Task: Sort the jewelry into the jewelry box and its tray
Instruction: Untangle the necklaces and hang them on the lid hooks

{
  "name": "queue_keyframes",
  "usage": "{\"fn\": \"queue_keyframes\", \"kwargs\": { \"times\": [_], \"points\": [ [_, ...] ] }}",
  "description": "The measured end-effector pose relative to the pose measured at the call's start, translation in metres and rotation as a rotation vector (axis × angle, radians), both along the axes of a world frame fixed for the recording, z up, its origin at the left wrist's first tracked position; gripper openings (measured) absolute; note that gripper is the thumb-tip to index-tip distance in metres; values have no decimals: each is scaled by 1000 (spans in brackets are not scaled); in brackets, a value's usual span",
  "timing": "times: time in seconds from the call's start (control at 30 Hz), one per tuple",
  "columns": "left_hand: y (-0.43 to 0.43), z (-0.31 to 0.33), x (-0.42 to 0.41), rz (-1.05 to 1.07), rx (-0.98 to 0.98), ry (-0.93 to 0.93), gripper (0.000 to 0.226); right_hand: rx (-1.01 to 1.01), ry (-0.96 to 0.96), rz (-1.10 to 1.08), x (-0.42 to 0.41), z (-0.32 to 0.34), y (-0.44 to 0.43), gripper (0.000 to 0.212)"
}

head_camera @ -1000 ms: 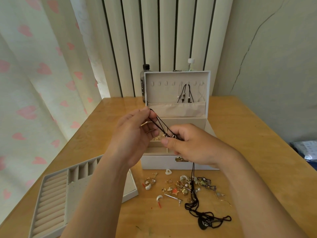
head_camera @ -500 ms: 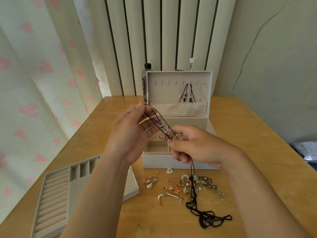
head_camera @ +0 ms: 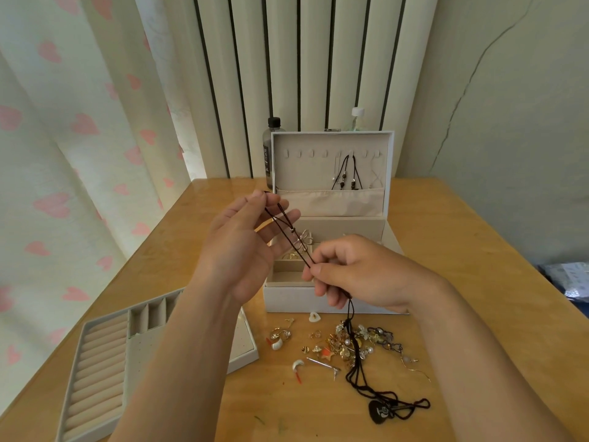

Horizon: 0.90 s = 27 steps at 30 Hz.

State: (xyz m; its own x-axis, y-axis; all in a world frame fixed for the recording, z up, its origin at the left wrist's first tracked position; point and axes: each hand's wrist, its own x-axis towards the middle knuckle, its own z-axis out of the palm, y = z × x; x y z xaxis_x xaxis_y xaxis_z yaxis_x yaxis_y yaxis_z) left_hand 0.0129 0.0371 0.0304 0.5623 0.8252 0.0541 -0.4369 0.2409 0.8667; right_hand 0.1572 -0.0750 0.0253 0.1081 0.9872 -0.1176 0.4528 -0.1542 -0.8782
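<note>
Black cord necklace [head_camera: 287,224] stretches between the two hands. The left hand [head_camera: 242,250] pinches its upper end between thumb and forefinger, the other fingers spread. The right hand [head_camera: 360,275] pinches it lower down with curled fingers. Below the right fingers the cord hangs to the bench [head_camera: 446,250], onto the loose jewelry pile [head_camera: 338,342]. The open jewelry box [head_camera: 287,298] stands just beyond the fingers, and the tray [head_camera: 105,362] lies partly hidden by the left forearm.
</note>
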Motion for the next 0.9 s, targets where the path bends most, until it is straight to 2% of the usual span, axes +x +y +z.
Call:
{"fn": "queue_keyframes", "kwargs": {
  "times": [0.23, 0.57, 0.77, 0.9],
  "points": [
    [-1, 3, -1, -44, -22, -31, 22, -16, -64, -20, 0, -5, 3, 19],
    [1, 4, -2, -22, -11, -5, 23, 16, 5, -70, 7, -4, 1, 20],
    [3, 2, -4, 13, 28, 36, 23, 62, 152, -79, 7, 4, -4, 17],
    [4, 2, -4, -9, 17, 14, 22, 75, 172, -110, 9, 3, -3, 19]
  ]
}}
